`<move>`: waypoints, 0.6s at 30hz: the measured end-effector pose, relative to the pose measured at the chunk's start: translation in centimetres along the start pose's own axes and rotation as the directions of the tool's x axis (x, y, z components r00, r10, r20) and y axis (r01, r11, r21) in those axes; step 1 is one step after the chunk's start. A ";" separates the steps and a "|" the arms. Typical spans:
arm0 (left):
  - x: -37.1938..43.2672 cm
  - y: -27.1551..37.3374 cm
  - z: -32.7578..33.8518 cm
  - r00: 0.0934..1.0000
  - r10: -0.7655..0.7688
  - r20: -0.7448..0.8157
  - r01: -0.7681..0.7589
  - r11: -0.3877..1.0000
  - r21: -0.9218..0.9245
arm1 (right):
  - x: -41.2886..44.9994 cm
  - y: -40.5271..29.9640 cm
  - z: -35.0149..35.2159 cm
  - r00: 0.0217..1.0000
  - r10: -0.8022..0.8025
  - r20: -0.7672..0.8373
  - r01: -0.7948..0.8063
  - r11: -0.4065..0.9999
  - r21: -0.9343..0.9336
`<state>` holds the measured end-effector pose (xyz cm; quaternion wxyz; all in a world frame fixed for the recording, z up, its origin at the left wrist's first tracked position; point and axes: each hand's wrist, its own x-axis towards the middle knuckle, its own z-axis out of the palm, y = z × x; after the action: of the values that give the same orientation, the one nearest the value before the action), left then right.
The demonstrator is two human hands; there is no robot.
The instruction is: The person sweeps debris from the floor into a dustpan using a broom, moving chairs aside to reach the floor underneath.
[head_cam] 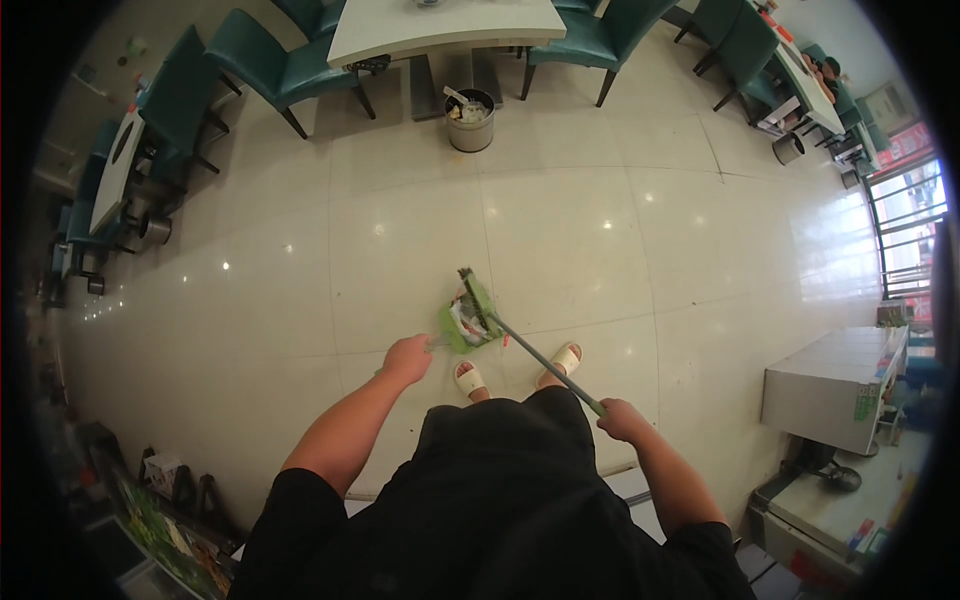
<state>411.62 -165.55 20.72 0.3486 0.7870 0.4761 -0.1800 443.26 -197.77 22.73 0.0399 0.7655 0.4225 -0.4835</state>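
My left hand (407,360) is closed around the handle of a green dustpan (455,339), in front of my feet. Litter, whitish with some red, lies in the pan. In my right hand (624,421) is the end of a broom's grey-green handle (538,359), which slants up and left to the broom head. That green head (480,296) with dark bristles is at the dustpan's right side, over part of the litter. A small red scrap (506,340) shows just right of the pan, near my sandals (470,379).
Ahead stands a white table (450,34) with green chairs (259,64) and a metal bin (471,131) holding waste. More tables and chairs line both sides; a person (829,71) is at the far right. A white cabinet (817,390) and counter stand at right.
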 end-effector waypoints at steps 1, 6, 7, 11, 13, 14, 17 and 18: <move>-0.3 -1.3 -0.2 0.999 0.021 -0.043 -0.022 1.000 -0.017 | -1.0 0.1 0.0 1.000 0.004 -0.002 -0.004 1.000 -0.001; -1.5 -5.0 -0.8 0.995 0.012 -0.097 -0.020 0.997 -0.076 | -5.0 0.2 0.0 0.980 0.137 -0.143 -0.104 0.971 0.216; -1.8 -5.2 -0.9 0.992 0.002 -0.126 -0.015 0.995 -0.097 | -5.4 0.0 0.0 0.979 0.142 -0.145 -0.109 0.970 0.219; -2.1 -5.8 -1.7 0.994 0.014 -0.104 -0.023 0.996 -0.090 | -5.7 -2.3 -0.8 0.952 0.303 -0.043 -0.277 0.913 0.301; -2.1 -5.5 -1.9 0.996 0.026 -0.086 -0.030 0.998 -0.054 | -5.2 -3.4 -0.2 0.917 0.392 0.079 -0.394 0.852 0.345; -2.2 -5.3 -2.0 0.997 0.037 -0.071 -0.039 0.999 -0.019 | -4.4 -3.4 0.7 0.913 0.399 0.085 -0.403 0.851 0.336; -2.7 -4.8 -2.4 0.998 0.017 -0.059 -0.018 1.000 -0.005 | -2.4 -4.8 2.1 0.897 0.404 0.179 -0.442 0.835 0.327; -2.9 -4.7 -2.5 0.998 0.018 -0.058 -0.018 1.000 -0.002 | -1.7 -5.1 2.5 0.877 0.400 0.265 -0.472 0.821 0.322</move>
<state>406.04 -164.17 22.43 0.3372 0.7956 0.4793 -0.1534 437.70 -196.73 24.51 0.0414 0.7865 0.1290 -0.6025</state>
